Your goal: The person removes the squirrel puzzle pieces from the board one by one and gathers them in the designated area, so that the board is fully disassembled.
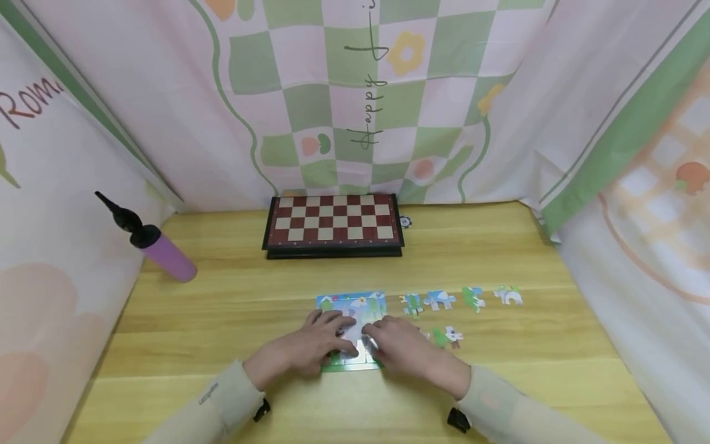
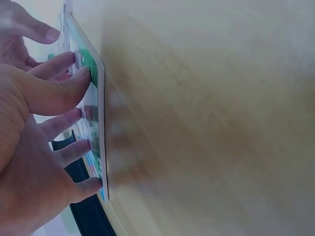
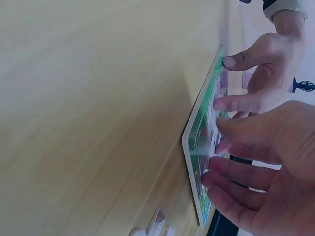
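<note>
A jigsaw puzzle board [image 1: 352, 296] with a blue top edge and green bottom edge lies flat on the table. My left hand [image 1: 316, 339] rests on its left side, fingers spread and fingertips touching the surface. On the right side, my right hand [image 1: 407, 346] touches the board with bent fingertips. In the left wrist view, the left thumb [image 2: 61, 93] presses near the board's green border. The right wrist view has the right fingers [image 3: 236, 189] lying along the board's face. Both hands hide parts of the picture, and I see no piece gripped between fingers.
Loose jigsaw pieces lie right of the board, among them a blue-white one [image 1: 440, 300], a green one [image 1: 473, 298] and a white one [image 1: 508, 295]. Another piece [image 1: 448, 336] sits beside the right hand. Behind are a folded chessboard [image 1: 334, 219] and a purple hand pump [image 1: 169, 258].
</note>
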The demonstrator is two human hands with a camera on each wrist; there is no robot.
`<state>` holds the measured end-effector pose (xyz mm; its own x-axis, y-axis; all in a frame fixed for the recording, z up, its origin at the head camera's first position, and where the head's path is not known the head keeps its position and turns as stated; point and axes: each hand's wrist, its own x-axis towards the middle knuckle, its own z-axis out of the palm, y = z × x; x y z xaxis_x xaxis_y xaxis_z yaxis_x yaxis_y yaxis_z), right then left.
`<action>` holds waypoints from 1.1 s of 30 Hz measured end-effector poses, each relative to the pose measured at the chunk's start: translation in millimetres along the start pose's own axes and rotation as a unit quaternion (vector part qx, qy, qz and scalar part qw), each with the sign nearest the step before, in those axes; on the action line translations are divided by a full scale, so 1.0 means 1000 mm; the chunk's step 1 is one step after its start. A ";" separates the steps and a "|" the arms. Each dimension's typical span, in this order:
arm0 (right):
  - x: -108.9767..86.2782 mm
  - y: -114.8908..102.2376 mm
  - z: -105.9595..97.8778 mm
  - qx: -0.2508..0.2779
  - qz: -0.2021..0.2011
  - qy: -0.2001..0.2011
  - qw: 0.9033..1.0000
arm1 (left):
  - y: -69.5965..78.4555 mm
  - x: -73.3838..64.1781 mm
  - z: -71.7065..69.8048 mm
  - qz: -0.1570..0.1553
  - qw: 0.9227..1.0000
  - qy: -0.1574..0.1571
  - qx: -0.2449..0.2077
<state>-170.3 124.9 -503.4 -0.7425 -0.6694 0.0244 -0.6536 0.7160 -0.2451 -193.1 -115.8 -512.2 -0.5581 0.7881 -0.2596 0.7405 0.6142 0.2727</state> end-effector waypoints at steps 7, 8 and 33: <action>0.005 -0.001 0.006 -0.013 0.015 -0.003 1.000 | 0.002 0.001 0.000 -0.009 1.000 -0.008 -0.011; 0.006 0.000 0.007 -0.010 0.019 -0.006 1.000 | 0.002 0.001 0.001 -0.009 1.000 -0.008 -0.011; 0.025 0.006 -0.007 0.088 0.079 -0.141 0.983 | 0.001 0.003 0.001 -0.017 0.999 -0.011 -0.027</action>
<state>-193.9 113.5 -497.8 -0.7467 -0.5985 -0.2902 -0.4796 0.7868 -0.3886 -193.4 -113.3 -513.9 -0.5747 0.7655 -0.2895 0.6994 0.6430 0.3119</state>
